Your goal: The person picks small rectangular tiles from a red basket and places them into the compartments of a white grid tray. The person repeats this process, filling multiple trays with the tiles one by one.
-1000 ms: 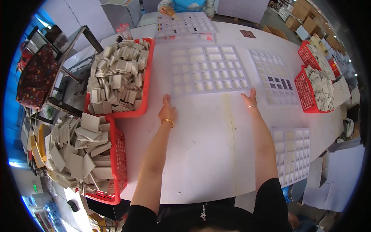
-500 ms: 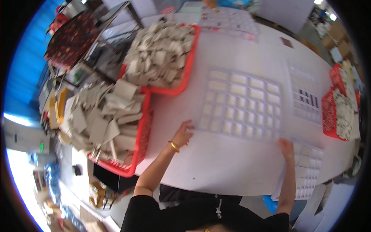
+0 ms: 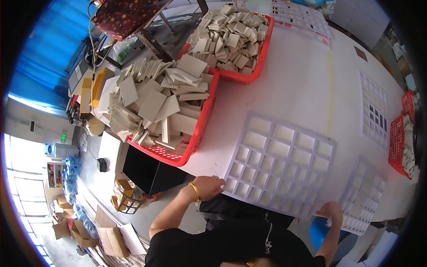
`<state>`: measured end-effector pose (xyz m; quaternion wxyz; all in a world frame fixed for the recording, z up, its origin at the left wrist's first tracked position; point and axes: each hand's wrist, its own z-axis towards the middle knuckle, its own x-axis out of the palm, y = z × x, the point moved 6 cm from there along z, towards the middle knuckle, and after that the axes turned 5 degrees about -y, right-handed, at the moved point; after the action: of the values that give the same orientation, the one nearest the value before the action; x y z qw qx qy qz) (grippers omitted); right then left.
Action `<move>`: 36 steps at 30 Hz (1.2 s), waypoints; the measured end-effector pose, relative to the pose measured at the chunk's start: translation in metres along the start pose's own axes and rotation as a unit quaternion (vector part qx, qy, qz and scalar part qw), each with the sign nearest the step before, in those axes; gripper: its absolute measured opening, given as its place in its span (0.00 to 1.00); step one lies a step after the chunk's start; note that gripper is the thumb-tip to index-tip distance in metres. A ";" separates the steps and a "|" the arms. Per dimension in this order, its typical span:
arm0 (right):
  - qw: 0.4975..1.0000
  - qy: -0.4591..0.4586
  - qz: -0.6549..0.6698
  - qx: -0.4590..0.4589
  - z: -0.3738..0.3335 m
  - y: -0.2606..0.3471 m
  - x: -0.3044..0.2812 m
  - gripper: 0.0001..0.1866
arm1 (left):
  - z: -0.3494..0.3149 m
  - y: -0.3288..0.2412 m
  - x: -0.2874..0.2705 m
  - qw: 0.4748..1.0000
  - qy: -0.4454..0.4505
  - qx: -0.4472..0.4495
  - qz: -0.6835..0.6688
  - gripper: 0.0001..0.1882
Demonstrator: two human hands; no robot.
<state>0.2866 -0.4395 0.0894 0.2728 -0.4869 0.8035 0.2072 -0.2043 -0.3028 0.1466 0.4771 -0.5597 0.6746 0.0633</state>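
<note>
While white compartment tray (image 3: 279, 163) sits at lower centre of frame, keep it level: your left hand (image 3: 207, 187) pinches lower-left corner; right hand (image 3: 329, 211) at lower-right, finger closure unclear; support evenly.

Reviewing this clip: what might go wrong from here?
The gridded white tray reaches the near edge of the table, with the left hand and right hand at its near corners; it might tip if released. Flat pale pieces heaped above the rim of the nearer red basket could slide off.
</note>
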 end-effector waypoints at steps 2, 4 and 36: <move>0.983 -0.179 -0.023 -0.021 -0.008 -0.004 -0.016 0.15 | -0.020 -0.019 -0.051 0.986 -0.084 0.110 -0.097 0.10; 0.959 -0.280 0.016 -0.047 -0.014 -0.006 -0.027 0.14 | -0.040 -0.013 -0.102 0.963 -0.249 0.075 -0.064 0.04; 0.906 -0.299 0.184 -0.238 -0.030 0.120 -0.041 0.13 | -0.024 0.105 -0.239 0.900 -0.392 -0.121 0.150 0.33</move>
<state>0.1879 -0.3774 0.1462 0.3333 -0.2958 0.6867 0.5743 -0.3231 -0.1131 0.2829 0.6164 -0.4350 0.4965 0.4292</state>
